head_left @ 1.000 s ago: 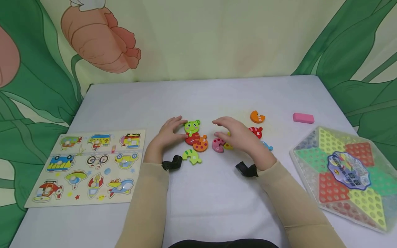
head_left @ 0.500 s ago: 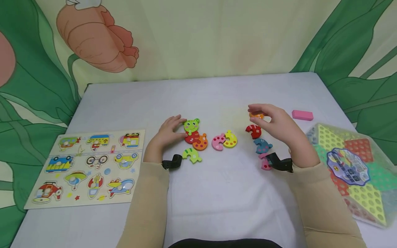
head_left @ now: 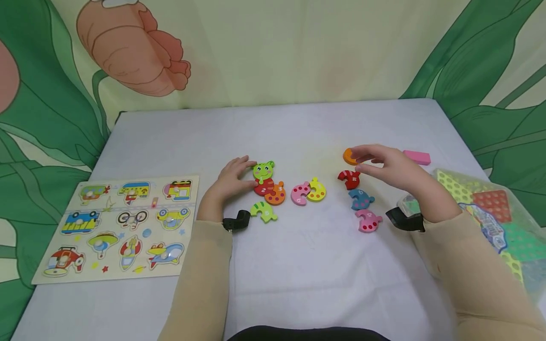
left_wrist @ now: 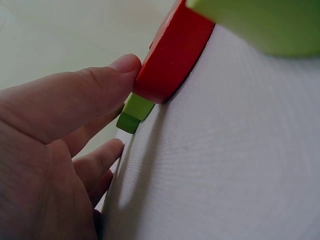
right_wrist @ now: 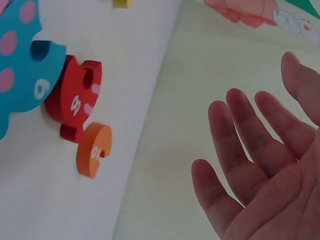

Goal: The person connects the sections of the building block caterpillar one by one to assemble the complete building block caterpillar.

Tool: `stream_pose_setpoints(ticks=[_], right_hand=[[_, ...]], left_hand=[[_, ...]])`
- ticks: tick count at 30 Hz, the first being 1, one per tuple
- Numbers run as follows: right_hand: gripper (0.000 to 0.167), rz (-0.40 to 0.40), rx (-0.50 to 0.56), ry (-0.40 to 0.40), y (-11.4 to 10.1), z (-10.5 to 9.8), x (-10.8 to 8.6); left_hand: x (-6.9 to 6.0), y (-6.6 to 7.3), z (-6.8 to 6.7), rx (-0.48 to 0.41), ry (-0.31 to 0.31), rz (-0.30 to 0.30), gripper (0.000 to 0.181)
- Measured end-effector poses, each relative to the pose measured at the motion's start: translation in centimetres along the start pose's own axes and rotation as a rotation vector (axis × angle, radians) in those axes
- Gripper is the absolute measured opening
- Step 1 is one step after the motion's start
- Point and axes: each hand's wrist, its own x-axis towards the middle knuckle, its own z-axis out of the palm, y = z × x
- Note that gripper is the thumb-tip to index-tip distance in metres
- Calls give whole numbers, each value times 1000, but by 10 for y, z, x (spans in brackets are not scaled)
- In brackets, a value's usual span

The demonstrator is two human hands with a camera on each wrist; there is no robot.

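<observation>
My left hand (head_left: 230, 182) rests at the left side of a joined group of puzzle pieces: a green smiling head (head_left: 263, 169), a red piece (head_left: 263, 187) marked 2 and an orange piece (head_left: 275, 194). Its thumb (left_wrist: 95, 95) touches the red piece's edge in the left wrist view; a fingertip lies by the head. Below sits a green striped piece (head_left: 264, 211). My right hand (head_left: 394, 168) hovers with relaxed fingers, holding nothing, by the orange piece (right_wrist: 94, 150) marked 10, which it partly covers in the head view. Under that lie red (head_left: 350, 179), blue (head_left: 360, 199) and pink (head_left: 368, 220) pieces.
Joined pink (head_left: 300, 193) and yellow (head_left: 317, 190) pieces lie mid-table. A vehicle puzzle board (head_left: 115, 229) occupies the left. On the right are a pink block (head_left: 417, 157) and a Chinese-checkers-style box (head_left: 524, 222), partly under the right sleeve. A printed curtain (head_left: 277, 52) hangs behind.
My right hand has moved right, from above the pink and yellow pieces to beside the orange piece, uncovering the pieces beneath its path. The left hand has stayed put.
</observation>
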Motion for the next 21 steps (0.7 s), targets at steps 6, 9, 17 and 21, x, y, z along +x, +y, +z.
stream_pose_setpoints(ticks=[6, 9, 17, 21], right_hand=[[49, 9, -29, -38, 8, -1, -7], [49, 6, -4, -76, 13, 2, -13], [45, -11, -24, -256, 30, 21, -34], [45, -19, -70, -320, 36, 27, -44]], left_hand=[[0, 0, 0, 4, 12, 11, 62], [0, 0, 0, 7, 15, 14, 62], [-2, 2, 0, 7, 7, -7, 61], [-2, 3, -1, 10, 6, -9, 61]])
